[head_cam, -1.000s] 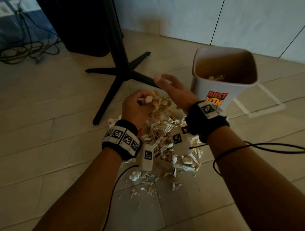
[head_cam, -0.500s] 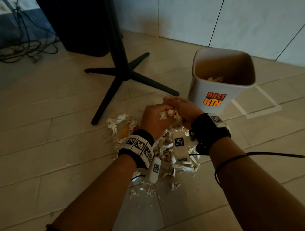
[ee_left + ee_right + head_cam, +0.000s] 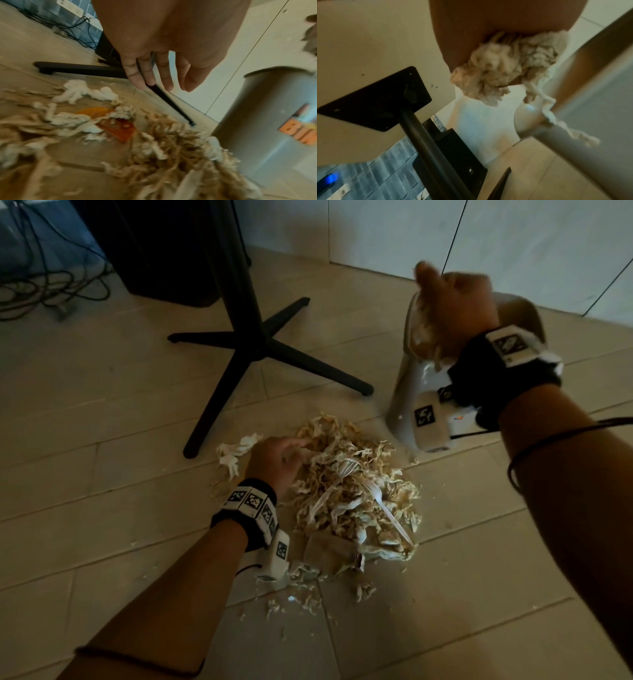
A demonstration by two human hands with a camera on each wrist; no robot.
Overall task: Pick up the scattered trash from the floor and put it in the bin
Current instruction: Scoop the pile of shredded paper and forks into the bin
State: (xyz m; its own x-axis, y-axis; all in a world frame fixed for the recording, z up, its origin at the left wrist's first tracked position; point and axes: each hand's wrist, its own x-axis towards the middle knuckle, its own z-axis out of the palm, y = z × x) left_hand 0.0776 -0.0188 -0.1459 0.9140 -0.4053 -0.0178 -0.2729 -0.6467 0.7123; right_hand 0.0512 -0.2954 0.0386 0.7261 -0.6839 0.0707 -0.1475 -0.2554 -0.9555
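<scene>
A heap of shredded paper trash (image 3: pixel 352 491) lies on the tiled floor, with two white plastic forks (image 3: pixel 390 511) on top and crumpled white tissue (image 3: pixel 234 453) at its left edge. My left hand (image 3: pixel 281 460) hovers low over the heap's left side, fingers loosely extended and empty (image 3: pixel 154 75). The pale bin (image 3: pixel 407 392) with an orange label (image 3: pixel 302 129) stands at the right. My right hand (image 3: pixel 448 302) is raised over the bin's rim and grips a clump of paper shreds (image 3: pixel 505 70), strands dangling over the edge.
A black table pedestal with cross-shaped feet (image 3: pixel 253 344) stands just behind the heap. Cables (image 3: pixel 44 285) and a dark box lie at the back left. Small scraps (image 3: pixel 301 601) dot the floor nearer me. An orange scrap (image 3: pixel 118 127) lies among the trash.
Both hands were together gathering shreds in the heap. My right hand has since risen to the bin with a clump, while my left hand stayed low and let go.
</scene>
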